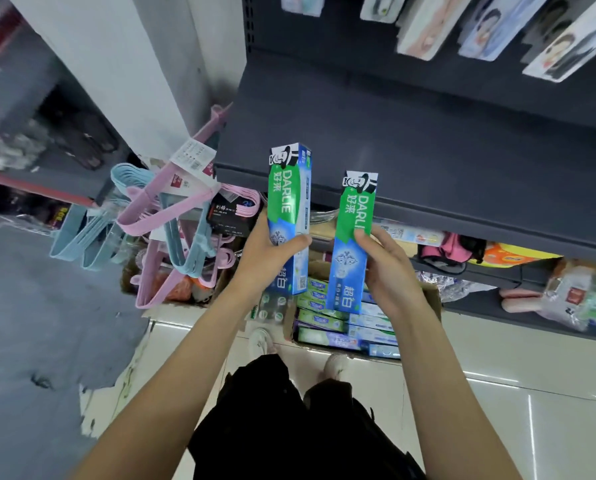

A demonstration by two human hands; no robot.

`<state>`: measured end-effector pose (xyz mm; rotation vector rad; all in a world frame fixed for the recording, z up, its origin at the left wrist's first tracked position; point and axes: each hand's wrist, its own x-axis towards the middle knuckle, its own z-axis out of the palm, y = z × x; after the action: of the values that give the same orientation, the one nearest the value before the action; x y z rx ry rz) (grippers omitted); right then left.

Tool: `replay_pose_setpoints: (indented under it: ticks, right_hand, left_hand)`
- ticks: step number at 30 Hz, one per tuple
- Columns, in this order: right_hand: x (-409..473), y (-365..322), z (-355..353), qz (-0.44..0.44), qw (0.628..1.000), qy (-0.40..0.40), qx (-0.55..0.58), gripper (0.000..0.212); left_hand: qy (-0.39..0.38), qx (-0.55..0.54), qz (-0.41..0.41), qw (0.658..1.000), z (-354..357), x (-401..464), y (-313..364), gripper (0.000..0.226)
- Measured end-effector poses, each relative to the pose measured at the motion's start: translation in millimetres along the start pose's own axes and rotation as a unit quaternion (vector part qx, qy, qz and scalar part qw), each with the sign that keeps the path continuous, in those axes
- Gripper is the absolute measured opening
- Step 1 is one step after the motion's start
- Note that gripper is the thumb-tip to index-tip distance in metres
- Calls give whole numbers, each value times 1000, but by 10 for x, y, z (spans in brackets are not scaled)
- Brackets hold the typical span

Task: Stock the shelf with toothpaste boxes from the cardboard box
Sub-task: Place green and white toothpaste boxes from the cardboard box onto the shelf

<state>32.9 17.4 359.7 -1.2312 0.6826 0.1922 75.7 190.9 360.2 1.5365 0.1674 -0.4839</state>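
My left hand (267,252) grips a green and blue toothpaste box (289,192), held upright at the front edge of the dark grey shelf (410,143). My right hand (390,268) grips a second, matching toothpaste box (353,223) just to the right, a little lower and also upright. Below both hands, on the floor, the cardboard box (433,296) holds several more toothpaste boxes (327,320) lying flat. The shelf board in front of the two held boxes is bare.
Pink and blue hangers (172,216) hang in a bundle at the left of the shelf end. Packets hang on the back panel above (428,26). The lower shelf holds bagged goods (580,292). My feet (265,341) stand on pale tiles beside the carton.
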Motion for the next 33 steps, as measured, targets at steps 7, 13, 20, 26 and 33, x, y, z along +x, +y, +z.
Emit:
replay_pose_setpoints:
  ticks: [7,13,20,26,33]
  right_hand:
    - [576,-516,531,-287,777,65,-556,42]
    - [2128,-1054,1223,-402,565,34,-720,47]
    - [3296,-1161,1626,-366,593,121,-707,49]
    - [2594,-933,1580,-404,767,41,-497,50]
    - [2212,-911,1206,-386,765,-61,-513,51]
  left_hand:
    - [34,106,47,993,-561,417,90,43]
    - [137,112,50,983,-1136,1027,253,51]
    - [154,-74,-29,985,-1128,1617,251,14]
    - [186,-175,-13,967,-819,2036,279,22]
    - [139,73,58,986,-382,2300,422,34]
